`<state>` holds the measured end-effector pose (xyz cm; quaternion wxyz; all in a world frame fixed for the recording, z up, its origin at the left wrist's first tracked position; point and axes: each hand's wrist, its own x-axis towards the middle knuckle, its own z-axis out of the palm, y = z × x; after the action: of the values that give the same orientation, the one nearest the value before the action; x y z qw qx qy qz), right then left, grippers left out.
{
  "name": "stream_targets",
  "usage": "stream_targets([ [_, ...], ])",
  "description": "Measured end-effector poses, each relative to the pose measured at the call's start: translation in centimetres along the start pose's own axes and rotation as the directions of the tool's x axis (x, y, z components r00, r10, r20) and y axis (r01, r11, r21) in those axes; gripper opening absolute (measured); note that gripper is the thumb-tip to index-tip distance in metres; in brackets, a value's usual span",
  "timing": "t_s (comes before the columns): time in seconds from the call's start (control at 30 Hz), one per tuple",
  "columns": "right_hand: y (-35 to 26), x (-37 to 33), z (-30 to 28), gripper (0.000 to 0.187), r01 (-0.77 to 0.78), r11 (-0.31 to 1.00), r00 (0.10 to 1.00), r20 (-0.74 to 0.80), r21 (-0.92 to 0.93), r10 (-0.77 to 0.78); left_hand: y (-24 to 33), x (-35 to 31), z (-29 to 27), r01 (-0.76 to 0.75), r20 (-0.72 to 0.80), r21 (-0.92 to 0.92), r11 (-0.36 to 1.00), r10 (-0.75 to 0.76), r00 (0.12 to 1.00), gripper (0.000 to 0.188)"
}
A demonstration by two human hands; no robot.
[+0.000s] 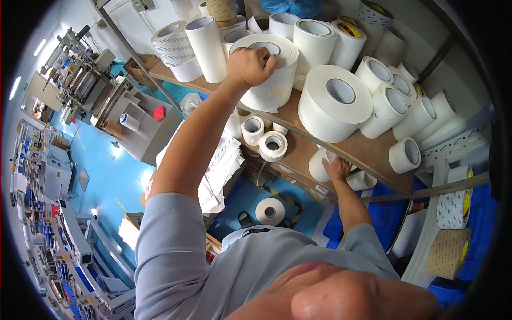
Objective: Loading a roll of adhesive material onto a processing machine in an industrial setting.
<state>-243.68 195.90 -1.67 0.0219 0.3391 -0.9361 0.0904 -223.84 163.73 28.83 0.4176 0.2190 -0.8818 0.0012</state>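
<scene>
My left hand (252,66) is closed at the top of a large white roll (272,85) on the upper shelf, its fingers hooked over the edge of the roll's hollow core. Below the shelf board, my right hand (337,169) reaches to the lower level with its fingers apart, against the side of a white roll (319,166). The board hides part of that roll. Another wide white roll (330,114) with a grey-lined core stands on the upper shelf, right of the one at my left hand.
Several more white rolls crowd the upper shelf board (290,114), and small rolls (272,146) sit on the lower one. Loose white sheets (221,173) are piled left of them. One roll (270,212) is on the blue floor near my feet. Machines (88,80) stand far left.
</scene>
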Motion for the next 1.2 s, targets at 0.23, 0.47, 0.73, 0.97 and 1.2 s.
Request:
stream_targets([
  [0.23,-0.4,-0.2,-0.6,0.085,-0.008,1.0,1.0,0.026,-0.001,0.008,-0.1,-0.1,-0.1,-0.012,0.005,-0.018,1.0,0.012,1.0,0.026],
  [0.47,-0.2,-0.2,-0.5,0.077,0.02,1.0,1.0,-0.015,0.019,-0.019,-0.3,0.0,0.2,-0.005,-0.013,-0.005,1.0,0.005,1.0,0.029],
  [0.73,-0.9,-0.4,-2.7,0.077,-0.057,0.994,0.994,0.103,0.088,0.048,0.2,0.1,-0.1,-0.006,-0.012,-0.009,1.0,0.006,1.0,0.026],
  [0.97,-0.8,-0.4,-2.6,0.077,-0.013,0.996,0.997,0.07,0.086,0.007,0.3,0.2,-0.1,-0.026,-0.017,-0.016,1.0,0.026,1.0,0.024],
  [1.2,-0.7,-0.4,-2.4,0.073,0.006,0.996,1.0,-0.023,0.089,-0.004,0.3,0.2,-0.1,-0.029,-0.003,0.007,1.0,0.029,1.0,0.023],
])
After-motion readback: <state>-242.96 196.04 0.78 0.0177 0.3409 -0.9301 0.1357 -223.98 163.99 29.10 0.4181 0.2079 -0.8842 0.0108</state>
